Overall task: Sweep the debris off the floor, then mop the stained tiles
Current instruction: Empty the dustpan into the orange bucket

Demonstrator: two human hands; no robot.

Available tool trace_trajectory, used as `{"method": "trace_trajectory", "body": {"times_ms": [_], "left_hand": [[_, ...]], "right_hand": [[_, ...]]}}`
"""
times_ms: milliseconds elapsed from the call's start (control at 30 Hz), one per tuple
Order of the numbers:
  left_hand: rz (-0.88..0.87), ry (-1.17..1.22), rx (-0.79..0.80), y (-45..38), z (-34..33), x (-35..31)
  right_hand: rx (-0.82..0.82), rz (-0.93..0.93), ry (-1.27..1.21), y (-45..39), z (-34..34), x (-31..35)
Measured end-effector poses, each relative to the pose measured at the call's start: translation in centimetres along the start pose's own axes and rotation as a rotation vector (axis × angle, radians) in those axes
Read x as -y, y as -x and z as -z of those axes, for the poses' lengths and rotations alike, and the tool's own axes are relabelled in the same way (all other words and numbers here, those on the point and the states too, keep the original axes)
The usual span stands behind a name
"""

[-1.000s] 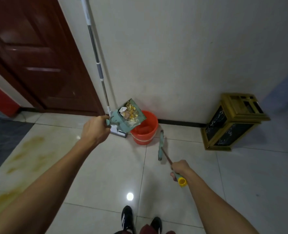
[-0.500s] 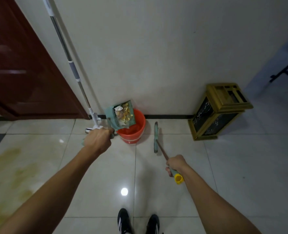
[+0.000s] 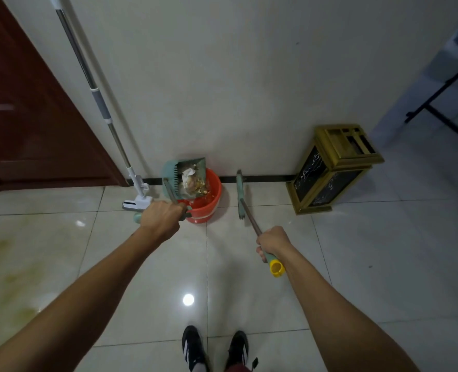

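Above the left hand (image 3: pixel 161 217), its dustpan (image 3: pixel 185 176) tips debris.

A pale wall (image 3: pixel 249 89) is meeting glossy tiles (image 3: pixel 370 264) at a dark skirting (image 3: pixel 262 178). A red-brown door (image 3: pixel 29 124) is standing left, a gold-framed cabinet (image 3: pixel 332 167) right. A ceiling light's glare (image 3: pixel 188 299) is shining on the floor.

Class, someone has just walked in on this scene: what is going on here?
A person is emptying a dustpan, gripped by the left hand, into an orange bucket by the wall. Debris is still in the tilted pan. The right hand holds the broom. The mop leans against the wall, and the yellowish stains are not yet mopped.
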State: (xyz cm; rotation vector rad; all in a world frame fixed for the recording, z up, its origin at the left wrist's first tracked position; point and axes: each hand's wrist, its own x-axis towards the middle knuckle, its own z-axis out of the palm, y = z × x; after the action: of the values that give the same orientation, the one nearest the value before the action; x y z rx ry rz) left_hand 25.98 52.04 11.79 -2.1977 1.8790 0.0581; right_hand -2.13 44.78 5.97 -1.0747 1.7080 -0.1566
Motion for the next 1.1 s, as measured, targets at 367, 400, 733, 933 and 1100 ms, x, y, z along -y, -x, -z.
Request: {"method": "trace_trajectory", "body": {"times_ms": [367,400,733,933,1100], "left_hand": [[-0.112,-0.027,0.035,0.5,-0.9,-0.3],[-0.126,-0.036,0.031,0.6,-1.0,-0.4],[-0.244,-0.085,-0.015,1.1,-1.8,-0.6],[-0.283,-0.169,-0.02,0.8,-1.3,0.6],[-0.29,-0.176,-0.067,0.4,-0.3,1.8]], "right_hand": [[-0.058,0.151,0.04,4.9,0.8,1.9],[-0.061,0.161,0.036,5.3,0.8,1.9],[-0.054,0.285,0.108,7.1,-0.8,2.5],[-0.036,0.319,0.14,7.4,-1.9,3.4],[-0.009,0.327,0.14,7.5,-2.9,4.3]]}}
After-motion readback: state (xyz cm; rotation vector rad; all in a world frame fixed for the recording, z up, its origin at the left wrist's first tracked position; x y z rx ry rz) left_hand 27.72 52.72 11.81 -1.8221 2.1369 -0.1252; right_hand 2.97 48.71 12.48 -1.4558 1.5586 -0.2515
